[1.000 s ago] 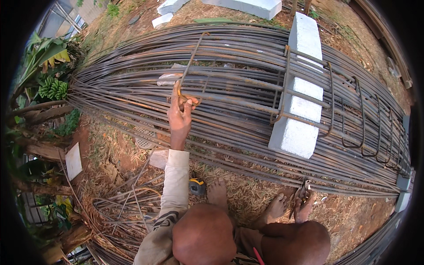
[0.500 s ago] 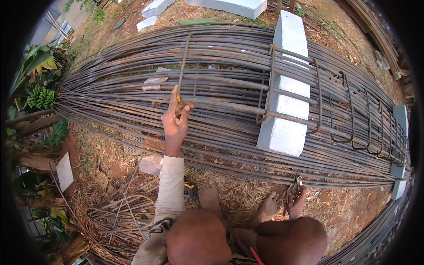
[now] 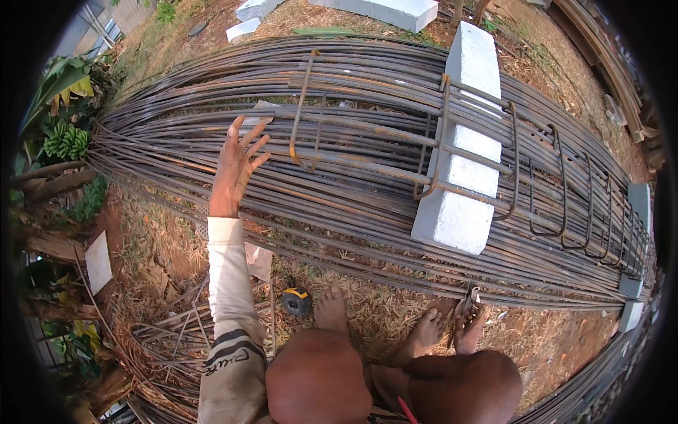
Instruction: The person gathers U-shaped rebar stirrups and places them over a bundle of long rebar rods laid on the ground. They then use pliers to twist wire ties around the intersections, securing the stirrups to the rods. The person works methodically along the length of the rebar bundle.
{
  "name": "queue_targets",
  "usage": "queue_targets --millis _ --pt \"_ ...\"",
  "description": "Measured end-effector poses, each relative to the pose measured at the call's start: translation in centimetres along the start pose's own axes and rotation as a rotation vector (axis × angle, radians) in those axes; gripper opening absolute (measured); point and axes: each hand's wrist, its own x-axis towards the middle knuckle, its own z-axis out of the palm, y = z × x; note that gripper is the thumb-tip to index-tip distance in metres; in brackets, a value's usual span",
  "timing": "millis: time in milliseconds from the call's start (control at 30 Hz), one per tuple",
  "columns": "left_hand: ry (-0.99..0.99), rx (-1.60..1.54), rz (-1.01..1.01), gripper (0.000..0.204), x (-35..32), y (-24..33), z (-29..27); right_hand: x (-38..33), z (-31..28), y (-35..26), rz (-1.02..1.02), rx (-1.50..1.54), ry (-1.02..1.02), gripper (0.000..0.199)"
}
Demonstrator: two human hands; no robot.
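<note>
My left hand (image 3: 236,166) hovers over long steel reinforcing bars (image 3: 339,205), its fingers spread and nothing in them. Just right of its fingertips stands a bent steel stirrup (image 3: 302,106), placed around several bars of a long rebar cage. More stirrups (image 3: 513,159) are spaced along the cage toward the right. My right hand (image 3: 467,326) is low beside my right foot, closed around what looks like a pair of dark pincers (image 3: 474,293); their handles are mostly hidden by the hand.
A white block (image 3: 459,191) lies across the bars under the cage, with another block (image 3: 633,272) at far right. A tape measure (image 3: 296,300) sits on the ground by my left foot. Tangled rods (image 3: 169,339) lie at lower left; green bananas (image 3: 66,144) hang at the left.
My left hand has let go of the stirrup's lower bend, moved left and opened its fingers. The stirrup stays in place on the cage. My right hand stays low with the tool.
</note>
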Motion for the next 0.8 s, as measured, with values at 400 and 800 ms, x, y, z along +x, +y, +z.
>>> queue_targets --millis 400,800 --pt "-0.715 0.233 -0.516 0.109 13.8 3.6 5.2 -0.2 -0.3 -2.1 -0.017 -0.167 -0.054 0.056" --pt "-1.032 -0.438 -0.476 0.148 16.5 -4.3 6.3 0.1 0.0 -1.3 -0.033 -0.103 -0.023 0.064"
